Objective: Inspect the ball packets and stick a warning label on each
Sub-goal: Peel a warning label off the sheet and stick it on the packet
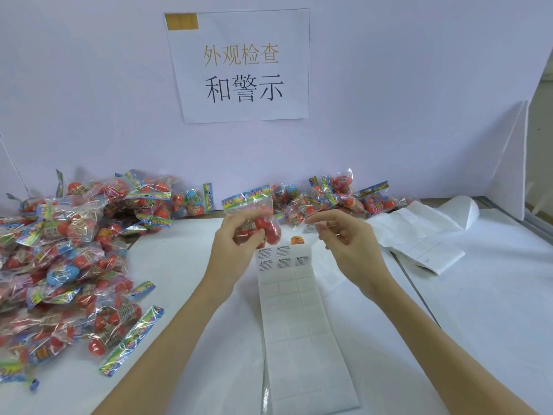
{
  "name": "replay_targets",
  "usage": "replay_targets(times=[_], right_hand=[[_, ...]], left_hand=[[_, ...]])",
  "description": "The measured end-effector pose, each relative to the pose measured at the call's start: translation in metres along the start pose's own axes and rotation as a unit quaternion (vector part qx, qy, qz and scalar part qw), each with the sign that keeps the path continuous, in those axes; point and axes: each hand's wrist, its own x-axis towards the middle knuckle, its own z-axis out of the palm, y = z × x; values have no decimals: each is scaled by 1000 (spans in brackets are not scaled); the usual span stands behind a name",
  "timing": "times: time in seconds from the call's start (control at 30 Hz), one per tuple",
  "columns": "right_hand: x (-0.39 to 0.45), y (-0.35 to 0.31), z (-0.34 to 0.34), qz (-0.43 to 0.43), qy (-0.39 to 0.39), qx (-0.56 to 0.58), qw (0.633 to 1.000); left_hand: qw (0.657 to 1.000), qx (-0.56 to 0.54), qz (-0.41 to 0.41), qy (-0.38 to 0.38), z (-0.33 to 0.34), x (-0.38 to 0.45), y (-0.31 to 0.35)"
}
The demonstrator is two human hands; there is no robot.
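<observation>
Clear plastic ball packet held up over the tabletop, warning label coming in.
Left hand fingers grip the packet; right hand pinches the label. Best pressed flat onto smooth film, clear of the balls.

A white desk fills the lower part of the frame, and a pale partition wall rises behind it across the upper half. A white paper sign is fixed at the upper centre of that wall, printed with gold characters above black ones and bearing a gold patch in its top left corner. At the right edge of the frame a white side panel stands upright on the desk, with a blurred strip of room visible beyond it.
</observation>
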Motion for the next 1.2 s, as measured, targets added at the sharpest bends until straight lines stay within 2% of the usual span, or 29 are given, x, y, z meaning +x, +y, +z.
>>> replay_targets(times=[0.07,0.17,0.4,0.67,0.93,1.1,1.13,1.2], right_hand=[[-1,-4,1,0,-7,22,1000],[-3,-8,3,8,-17,57,998],[-5,-10,10,-12,-38,66,997],[-6,-3,12,-17,-44,19,999],[-6,-1,12,-10,-50,11,999],[-7,-2,10,-47,-10,-125,991],[-7,-3,9,-33,-3,-127,991],[-5,-7,8,25,-26,-53,998]], left_hand=[[998,-60,2,0,-2,1,4],[995,-92,20,-10,-4,-1,7],[993,-81,33,-84,4,-4,8],[990,-70,26,-120,6,-6,6],[991,-42,31,-119,7,-9,12],[993,-36,35,-104,8,-8,12],[994,-42,32,-99,8,-8,12],[993,-60,24,-98,7,-8,12]])
